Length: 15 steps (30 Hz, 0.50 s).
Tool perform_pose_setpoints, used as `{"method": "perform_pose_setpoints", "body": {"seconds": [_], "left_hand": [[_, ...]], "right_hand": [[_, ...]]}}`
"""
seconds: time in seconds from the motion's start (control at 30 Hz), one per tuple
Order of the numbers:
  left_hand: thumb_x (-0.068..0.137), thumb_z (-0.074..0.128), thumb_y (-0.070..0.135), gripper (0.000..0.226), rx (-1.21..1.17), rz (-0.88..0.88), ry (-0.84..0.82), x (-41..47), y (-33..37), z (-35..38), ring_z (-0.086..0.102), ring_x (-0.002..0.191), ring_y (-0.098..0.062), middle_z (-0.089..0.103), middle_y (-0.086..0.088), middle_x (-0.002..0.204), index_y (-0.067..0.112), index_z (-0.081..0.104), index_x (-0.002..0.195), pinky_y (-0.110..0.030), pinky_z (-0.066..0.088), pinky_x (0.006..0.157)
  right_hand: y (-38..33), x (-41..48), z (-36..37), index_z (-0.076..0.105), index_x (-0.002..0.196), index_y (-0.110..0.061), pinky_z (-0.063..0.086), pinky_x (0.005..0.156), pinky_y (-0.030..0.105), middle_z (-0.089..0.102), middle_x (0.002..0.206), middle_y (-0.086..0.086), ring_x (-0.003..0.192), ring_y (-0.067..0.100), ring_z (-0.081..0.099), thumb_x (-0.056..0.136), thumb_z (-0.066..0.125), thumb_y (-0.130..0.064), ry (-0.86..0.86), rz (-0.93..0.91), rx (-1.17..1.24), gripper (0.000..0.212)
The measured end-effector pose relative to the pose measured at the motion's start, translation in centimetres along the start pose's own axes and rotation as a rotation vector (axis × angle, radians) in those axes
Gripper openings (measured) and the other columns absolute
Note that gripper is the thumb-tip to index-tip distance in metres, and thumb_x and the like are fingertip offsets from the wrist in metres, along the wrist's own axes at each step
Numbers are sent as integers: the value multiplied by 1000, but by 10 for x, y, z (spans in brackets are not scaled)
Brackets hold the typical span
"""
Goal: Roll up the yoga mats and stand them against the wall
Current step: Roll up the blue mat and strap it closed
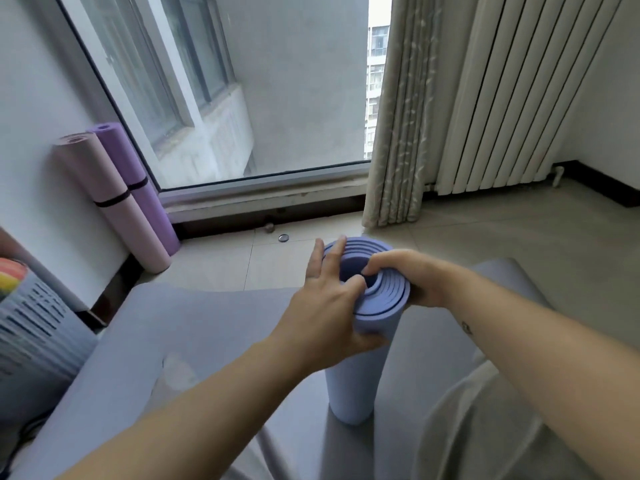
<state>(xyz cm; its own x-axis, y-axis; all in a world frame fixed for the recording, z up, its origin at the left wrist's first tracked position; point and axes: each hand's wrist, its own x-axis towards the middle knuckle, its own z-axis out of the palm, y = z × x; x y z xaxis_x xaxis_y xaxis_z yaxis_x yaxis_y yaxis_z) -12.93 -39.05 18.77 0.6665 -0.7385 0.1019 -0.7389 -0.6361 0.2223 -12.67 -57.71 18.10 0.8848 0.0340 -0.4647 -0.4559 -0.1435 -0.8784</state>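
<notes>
- A blue-violet rolled foam yoga mat (349,386) is standing upright on a flat grey-blue foam mat (194,327) that is lying on the tiled floor (485,244).
- The left hand (322,306) is gripping the roll's top from the left, its thumb hooking into the core and its fingers lying straight along the far rim.
- The right hand (405,275) is clamping the right rim, its fingers curling over the spiral layers.
- A pale pink rolled mat (114,202) and a purple rolled mat (138,168), each black-banded, are leaning side by side against the white wall (31,133) at the floor's left edge.
</notes>
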Motion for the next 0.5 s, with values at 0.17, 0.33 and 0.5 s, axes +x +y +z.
{"method": "perform_pose_setpoints", "body": {"seconds": [0.17,0.33,0.5], "left_hand": [[89,53,57,34,-435,-35,9,-18,-11,-9,-8,144,-2,-8,18,157,37,48,116,-27,13,114],[87,64,28,77,-408,-230,-148,1,-22,-32,45,124,-17,34,-2,147,24,20,150,-27,43,98],[84,63,27,29,-257,-243,-58,0,-27,-37,61,84,-14,64,0,100,18,58,111,-27,55,71]], "right_hand": [[5,-14,0,57,121,-23,51,86,44,68,110,16,96,34,67,71,73,-35,-132,-98,-128,54],[1,-16,28,60,112,-22,51,89,50,68,108,20,95,40,67,66,67,-29,-121,-128,-171,46],[-1,-18,32,60,108,-23,53,79,39,68,107,18,87,33,68,64,65,-31,-84,-161,-215,45]]}}
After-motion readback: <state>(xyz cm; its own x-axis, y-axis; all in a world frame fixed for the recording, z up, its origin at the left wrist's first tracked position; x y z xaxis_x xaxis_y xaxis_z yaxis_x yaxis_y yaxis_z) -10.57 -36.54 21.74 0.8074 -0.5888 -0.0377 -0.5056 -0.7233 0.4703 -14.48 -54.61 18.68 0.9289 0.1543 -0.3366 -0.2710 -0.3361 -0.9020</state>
